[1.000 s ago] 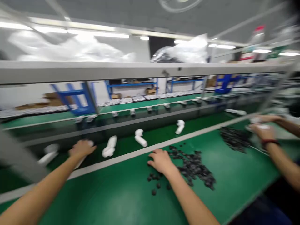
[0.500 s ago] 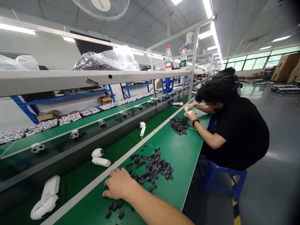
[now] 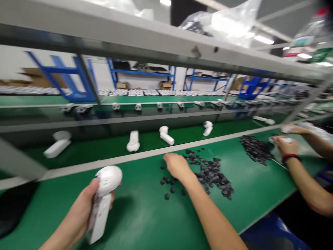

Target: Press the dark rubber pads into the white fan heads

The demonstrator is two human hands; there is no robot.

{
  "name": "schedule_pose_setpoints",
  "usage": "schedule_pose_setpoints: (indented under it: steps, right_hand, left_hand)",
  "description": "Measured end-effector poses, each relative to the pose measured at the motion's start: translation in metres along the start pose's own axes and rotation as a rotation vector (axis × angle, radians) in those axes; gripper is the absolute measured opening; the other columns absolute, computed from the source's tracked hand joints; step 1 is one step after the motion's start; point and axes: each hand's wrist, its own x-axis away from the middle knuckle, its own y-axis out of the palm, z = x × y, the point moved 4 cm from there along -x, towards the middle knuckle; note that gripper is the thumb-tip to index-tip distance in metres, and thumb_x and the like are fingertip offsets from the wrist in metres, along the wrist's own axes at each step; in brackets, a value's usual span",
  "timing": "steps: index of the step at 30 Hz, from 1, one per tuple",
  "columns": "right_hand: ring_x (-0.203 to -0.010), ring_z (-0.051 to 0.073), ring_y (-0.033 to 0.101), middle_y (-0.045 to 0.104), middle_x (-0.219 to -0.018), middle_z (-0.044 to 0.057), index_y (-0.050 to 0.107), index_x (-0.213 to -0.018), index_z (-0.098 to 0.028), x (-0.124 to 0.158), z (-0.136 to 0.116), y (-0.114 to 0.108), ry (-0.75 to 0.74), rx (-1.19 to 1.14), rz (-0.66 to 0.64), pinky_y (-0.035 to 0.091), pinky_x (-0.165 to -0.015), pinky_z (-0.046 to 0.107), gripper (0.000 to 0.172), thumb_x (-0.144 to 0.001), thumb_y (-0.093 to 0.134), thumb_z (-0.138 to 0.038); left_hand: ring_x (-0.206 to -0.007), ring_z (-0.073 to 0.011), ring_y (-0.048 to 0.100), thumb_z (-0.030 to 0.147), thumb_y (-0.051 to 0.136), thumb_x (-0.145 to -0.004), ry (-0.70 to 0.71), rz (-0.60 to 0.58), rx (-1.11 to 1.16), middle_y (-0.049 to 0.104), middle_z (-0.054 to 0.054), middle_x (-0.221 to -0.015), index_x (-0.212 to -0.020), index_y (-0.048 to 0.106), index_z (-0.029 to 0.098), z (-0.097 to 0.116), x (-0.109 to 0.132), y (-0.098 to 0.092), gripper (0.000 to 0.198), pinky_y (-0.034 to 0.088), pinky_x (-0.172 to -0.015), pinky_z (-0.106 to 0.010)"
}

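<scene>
My left hand point(image 3: 85, 205) is wrapped around a white device point(image 3: 109, 178) with a rounded head and a flat, rectangular handle, holding it upright above the green work surface point(image 3: 145, 218). At the left edge of a scattered pile of small black pentagon pieces point(image 3: 214, 175), my right hand point(image 3: 178, 166) rests low over the table. Its fingers are curled downward and closed, and their tips are hidden and slightly blurred, so I cannot make out what they hold. Several loose black pieces point(image 3: 167, 196) lie just below that hand.
Beyond a pale divider strip point(image 3: 109, 160), several similar white devices point(image 3: 133, 141) lie on a green belt. To the right, a co-worker's hands point(image 3: 287, 146) work beside another black pile point(image 3: 256, 149). A shelf beam point(image 3: 145, 38) crosses overhead. A dark object point(image 3: 17, 205) lies far left.
The view has swung left and down, bringing my left hand and its white device into sight. My right hand's fingers, spread before, are now curled together.
</scene>
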Motion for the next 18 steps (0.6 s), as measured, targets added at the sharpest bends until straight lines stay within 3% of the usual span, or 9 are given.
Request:
schedule_pose_setpoints:
  steps: [3,5,7,11,15,18]
  right_hand:
    - [-0.104,0.029,0.070,0.074,-0.112,0.015,0.071,-0.118,-0.018,-0.002,0.003,0.001,-0.017,-0.022,-0.009,0.049,-0.087,0.038,0.041,-0.111,0.032,-0.026]
    - [-0.106,0.027,0.069,0.074,-0.114,0.011,0.073,-0.120,-0.022,-0.002,0.004,0.003,-0.037,-0.034,-0.019,0.049,-0.087,0.035,0.038,-0.110,0.037,-0.031]
    - [-0.109,0.026,0.068,0.073,-0.116,0.009,0.075,-0.119,-0.024,0.000,0.003,0.007,-0.053,-0.038,-0.035,0.050,-0.087,0.033,0.033,-0.108,0.047,-0.036]
    - [-0.110,0.026,0.069,0.073,-0.118,0.008,0.080,-0.114,-0.024,0.000,0.004,0.011,-0.079,-0.045,-0.054,0.051,-0.088,0.033,0.028,-0.101,0.060,-0.039]
    - [-0.108,0.028,0.071,0.073,-0.124,0.009,0.080,-0.119,-0.024,0.000,0.008,0.015,-0.116,-0.053,-0.098,0.054,-0.085,0.035,0.034,-0.100,0.058,-0.041]
    - [-0.106,0.029,0.072,0.072,-0.127,0.008,0.079,-0.121,-0.026,-0.001,0.013,0.019,-0.132,-0.049,-0.118,0.055,-0.088,0.037,0.035,-0.098,0.058,-0.042]
  left_hand:
    - [-0.087,-0.0310,0.074,0.068,0.076,-0.077,0.093,-0.040,0.135,0.078,-0.008,-0.088,-0.102,0.072,0.019,0.002,0.008,0.000,0.055,0.064,-0.080,-0.041]
    - [-0.093,-0.0339,0.076,0.063,0.074,-0.080,0.134,-0.070,0.202,0.078,-0.010,-0.099,-0.105,0.072,0.019,0.005,0.009,0.002,0.051,0.064,-0.081,-0.044]
    - [-0.077,-0.0280,0.075,0.064,0.067,-0.086,0.159,-0.110,0.173,0.078,-0.012,-0.090,-0.095,0.073,0.015,0.006,0.007,0.002,0.050,0.062,-0.068,-0.036]
    - [-0.043,-0.0160,0.057,0.069,0.054,-0.092,0.178,-0.120,0.089,0.062,-0.009,-0.050,-0.066,0.062,0.014,0.003,0.003,-0.002,0.061,0.046,-0.045,-0.024]
    - [-0.049,-0.0174,0.063,0.060,0.066,-0.090,0.190,-0.042,0.208,0.069,-0.003,-0.066,-0.094,0.058,0.018,0.004,0.004,-0.005,0.042,0.048,-0.046,-0.024]
    - [-0.063,-0.0186,0.070,0.049,0.077,-0.086,0.234,-0.025,0.257,0.075,-0.003,-0.088,-0.111,0.050,0.023,0.005,0.004,-0.005,0.044,0.055,-0.054,-0.027]
